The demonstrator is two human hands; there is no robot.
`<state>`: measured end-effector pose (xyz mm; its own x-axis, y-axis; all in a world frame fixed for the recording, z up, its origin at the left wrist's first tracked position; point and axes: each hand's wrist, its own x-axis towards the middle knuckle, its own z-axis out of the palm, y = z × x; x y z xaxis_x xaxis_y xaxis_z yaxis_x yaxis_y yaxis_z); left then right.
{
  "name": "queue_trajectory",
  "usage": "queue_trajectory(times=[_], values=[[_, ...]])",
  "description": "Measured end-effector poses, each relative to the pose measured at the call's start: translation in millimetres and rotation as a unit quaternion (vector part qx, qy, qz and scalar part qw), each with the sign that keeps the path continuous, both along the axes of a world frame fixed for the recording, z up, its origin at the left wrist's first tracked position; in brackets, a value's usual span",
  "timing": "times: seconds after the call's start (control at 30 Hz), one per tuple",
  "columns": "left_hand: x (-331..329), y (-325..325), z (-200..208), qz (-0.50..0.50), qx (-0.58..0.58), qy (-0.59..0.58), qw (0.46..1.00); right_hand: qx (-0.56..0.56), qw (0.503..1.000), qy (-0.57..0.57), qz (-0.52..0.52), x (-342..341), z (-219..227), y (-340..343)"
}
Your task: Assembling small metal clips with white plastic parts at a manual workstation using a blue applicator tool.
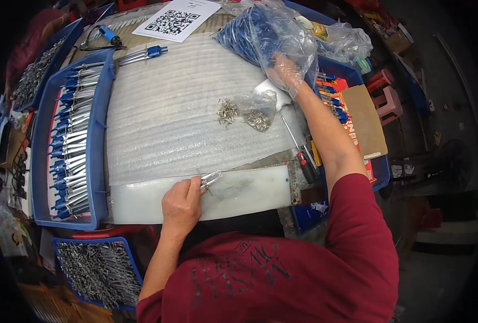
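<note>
My left hand [181, 205] is closed around a small shiny metal frame-like part [212, 180], held over the white board [250, 189] at the table's near edge. Its exact kind is too small to make out. At the far right, my right hand [285, 72] reaches into a clear plastic bag [298, 40] full of blue pieces [247, 29]. Plastic and blue pieces hide most of its fingers. Nearer than that bag lie a loose heap of small metal pins or screws [227, 112] and a little clear bag [258, 116] holding more.
A blue tray [102, 156] of blue-and-silver assemblies stands at the left. Below it sits a bin of metal parts [100, 269]. Screwdrivers [305, 164] lie by the right edge, beside another blue tray [380, 173] with cardboard [364, 121]. A blue power tool [109, 35] and a printed sheet [175, 19] lie at the back.
</note>
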<state>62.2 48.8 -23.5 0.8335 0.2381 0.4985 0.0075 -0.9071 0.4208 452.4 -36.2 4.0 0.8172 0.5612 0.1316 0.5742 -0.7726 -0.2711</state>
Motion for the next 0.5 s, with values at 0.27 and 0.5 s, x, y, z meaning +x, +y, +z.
queue_trajectory(times=[0.27, 0.5], values=[[-0.1, -0.1, 2.1, 0.000, -0.011, 0.000, 1.000, 0.002, 0.999, 0.054, 0.007, 24.9, 2.9, -15.8], [-0.1, -0.7, 1.9, 0.004, -0.011, -0.019, 1.000, 0.265, 0.963, 0.037, 0.024, 8.3, 16.3, -35.9]])
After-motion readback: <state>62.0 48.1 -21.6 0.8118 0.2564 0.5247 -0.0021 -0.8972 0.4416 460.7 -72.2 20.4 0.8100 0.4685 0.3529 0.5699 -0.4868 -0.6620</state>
